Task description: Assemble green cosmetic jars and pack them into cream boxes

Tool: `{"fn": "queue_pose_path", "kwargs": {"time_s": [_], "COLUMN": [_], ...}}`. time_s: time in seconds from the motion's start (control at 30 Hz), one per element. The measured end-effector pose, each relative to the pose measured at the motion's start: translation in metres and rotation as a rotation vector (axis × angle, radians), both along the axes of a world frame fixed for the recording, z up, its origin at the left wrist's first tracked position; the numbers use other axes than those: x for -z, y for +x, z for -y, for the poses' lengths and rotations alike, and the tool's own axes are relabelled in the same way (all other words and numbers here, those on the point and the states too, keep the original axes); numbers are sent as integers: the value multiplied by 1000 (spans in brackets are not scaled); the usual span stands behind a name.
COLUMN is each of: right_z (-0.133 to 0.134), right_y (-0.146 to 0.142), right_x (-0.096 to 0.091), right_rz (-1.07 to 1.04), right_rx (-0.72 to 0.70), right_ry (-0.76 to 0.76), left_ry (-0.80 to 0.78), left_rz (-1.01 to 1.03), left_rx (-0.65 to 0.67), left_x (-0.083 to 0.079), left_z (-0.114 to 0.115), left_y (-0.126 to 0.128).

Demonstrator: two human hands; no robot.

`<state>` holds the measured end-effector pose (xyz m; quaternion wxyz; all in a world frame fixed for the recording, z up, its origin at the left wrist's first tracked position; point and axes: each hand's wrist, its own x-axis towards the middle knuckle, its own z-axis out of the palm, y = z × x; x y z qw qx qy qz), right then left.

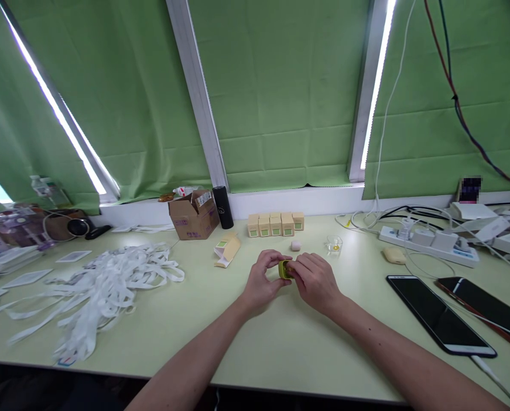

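My left hand point(261, 282) grips a small yellow-green case point(284, 269) between thumb and fingers, its hollow side turned towards me. From the right, the closed fingers of my right hand point(317, 282) reach into the case's opening; what they pinch is hidden. Just beyond my hands lie a small pale pink rounded piece point(296, 245) and a clear small dish point(334, 245) with something yellow in it. An opened cardboard carton point(228, 250) rests on its side to the left. Behind stands a row of several small beige boxes point(275, 225) with green labels.
White straps point(118, 279) are heaped on the left. A brown cardboard box point(193, 216) and a black cylinder point(223, 207) stand at the back. To the right are a power strip point(428, 245), loose cables, a cream case point(394, 255) and two phones, one nearer point(438, 314).
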<state>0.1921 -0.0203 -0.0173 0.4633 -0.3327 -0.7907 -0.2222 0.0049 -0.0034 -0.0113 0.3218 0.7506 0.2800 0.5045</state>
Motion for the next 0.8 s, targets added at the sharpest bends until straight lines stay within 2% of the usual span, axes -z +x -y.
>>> {"fn": "queue_pose_path", "kwargs": {"time_s": [0.37,0.63,0.8], "right_z": [-4,-6,-3], "right_y": [2,14,15], "right_x": [3,3,3], "right_rz": [-13,-41,-108], "right_rx": [-52,-201,-159], "right_ry": [5,-74,-155], "left_ry": [-21,20,49], "left_rz": [-8,-73,-49], "left_rx": [20,-67,-175], "left_x": [-3,-5,0], "left_z": [1,-1,-8], "left_y": [0,-3,-7]}}
